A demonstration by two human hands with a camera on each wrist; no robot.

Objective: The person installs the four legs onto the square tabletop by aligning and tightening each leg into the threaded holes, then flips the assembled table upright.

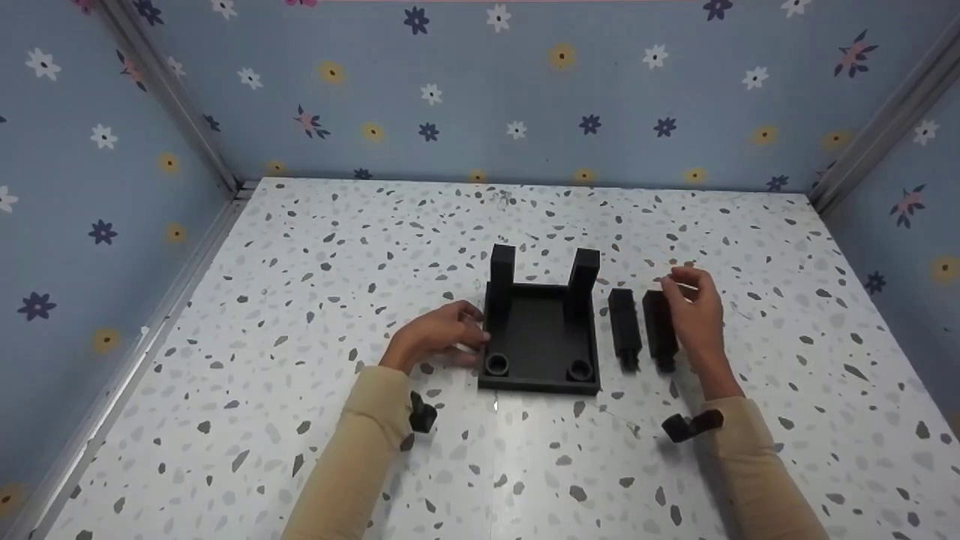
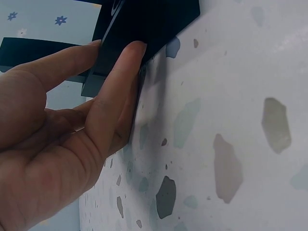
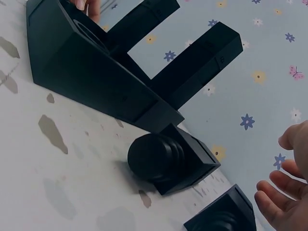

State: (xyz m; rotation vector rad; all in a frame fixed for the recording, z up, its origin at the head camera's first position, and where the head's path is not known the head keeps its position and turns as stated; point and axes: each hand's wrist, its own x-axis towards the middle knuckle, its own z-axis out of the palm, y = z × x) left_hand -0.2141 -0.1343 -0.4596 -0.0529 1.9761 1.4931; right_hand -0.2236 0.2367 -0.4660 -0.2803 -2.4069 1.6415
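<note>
My left hand (image 1: 450, 330) is at the left wall of a black, square, tray-like base (image 1: 540, 381), its thumb at the rim and fingers along the outer side, gripping it. Two black square posts (image 1: 502, 274) stand upright at the base's far corners; round sockets (image 1: 497, 365) show at the near corners. Right of the base lie two loose black posts, an inner post (image 1: 625, 326) and an outer post (image 1: 660, 330). Each has a narrower end towards me, ridged and round on the inner one (image 3: 156, 156). My right hand (image 1: 697, 311) hovers beside the outer post, fingers loosely bent, holding nothing.
Everything lies on a white speckled tabletop (image 1: 300, 315). Blue flowered panels (image 1: 480, 97) enclose it at the back and both sides, with metal framing (image 1: 172, 97) at the corners. Each wrist carries a small black camera mount (image 1: 422, 415).
</note>
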